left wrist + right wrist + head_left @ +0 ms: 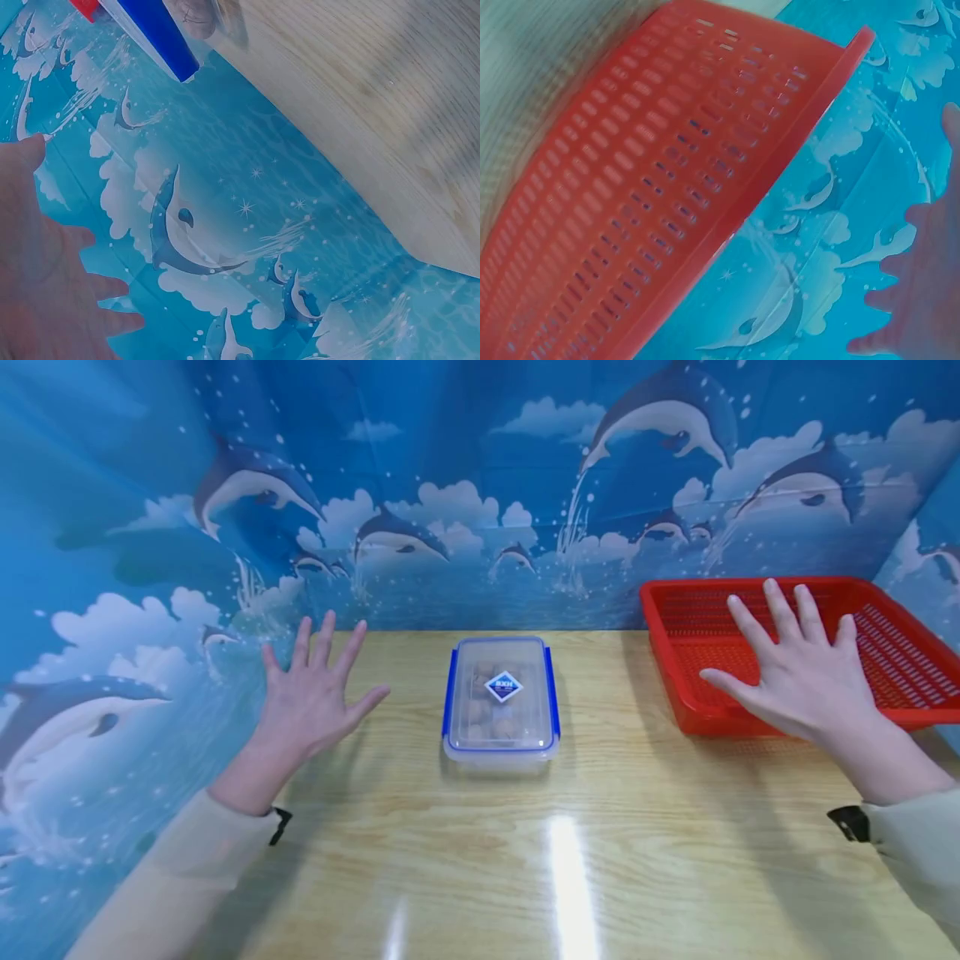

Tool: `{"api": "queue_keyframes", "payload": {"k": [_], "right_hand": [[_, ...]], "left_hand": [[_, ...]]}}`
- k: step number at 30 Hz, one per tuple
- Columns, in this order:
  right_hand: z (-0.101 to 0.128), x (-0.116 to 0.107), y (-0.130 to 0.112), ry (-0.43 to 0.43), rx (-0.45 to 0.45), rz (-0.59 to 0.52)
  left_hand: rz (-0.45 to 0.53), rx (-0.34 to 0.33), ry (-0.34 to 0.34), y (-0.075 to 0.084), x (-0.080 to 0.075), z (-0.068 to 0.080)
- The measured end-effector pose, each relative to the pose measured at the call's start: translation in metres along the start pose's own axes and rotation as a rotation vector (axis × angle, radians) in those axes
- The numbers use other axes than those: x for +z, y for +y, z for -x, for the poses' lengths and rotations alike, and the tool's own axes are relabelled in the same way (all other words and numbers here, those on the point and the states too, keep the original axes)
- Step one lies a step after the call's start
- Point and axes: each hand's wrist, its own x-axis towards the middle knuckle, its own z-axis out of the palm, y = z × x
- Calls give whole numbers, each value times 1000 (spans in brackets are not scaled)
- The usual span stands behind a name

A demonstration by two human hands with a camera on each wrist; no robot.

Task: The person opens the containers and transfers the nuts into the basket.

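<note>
Nothing has been started as far as these views show: the lid sits clipped on the box and the basket holds nothing visible, so all the handling lies ahead of you.

Largest first, the wooden table (615, 827) runs under both of your hands, with the dolphin-print backdrop (420, 485) rising beyond your fingertips and down your left side. The red basket (900, 652) stands under and beyond your right hand (798, 681), which hovers over its near left corner with fingers spread wide and straight, holding nothing (the wrist view shows only the slotted basket wall (667, 187) and your splayed fingertips (900, 300)). The clear box with blue clips (501, 703) lies between your two hands, nearer the left one, just off its thumb side and not touched. Brownish round pieces show through its lid; I cannot tell what they are.

Your left hand (311, 693) is likewise fanned fully open and empty, raised above the table's left edge beside the backdrop.

Nothing stands between either hand and the box; the basket's near wall is the only raised edge close to your right hand.
</note>
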Motion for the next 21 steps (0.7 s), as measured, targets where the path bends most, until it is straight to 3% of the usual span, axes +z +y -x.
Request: {"api": "queue_keyframes", "payload": {"k": [11,21], "right_hand": [[-7,0,-24,16,-84,-18],[-18,8,-58,9,-143,-38]], "left_hand": [[16,25,-8,4,2,-2],[14,40,-15,8,14,-3]]}}
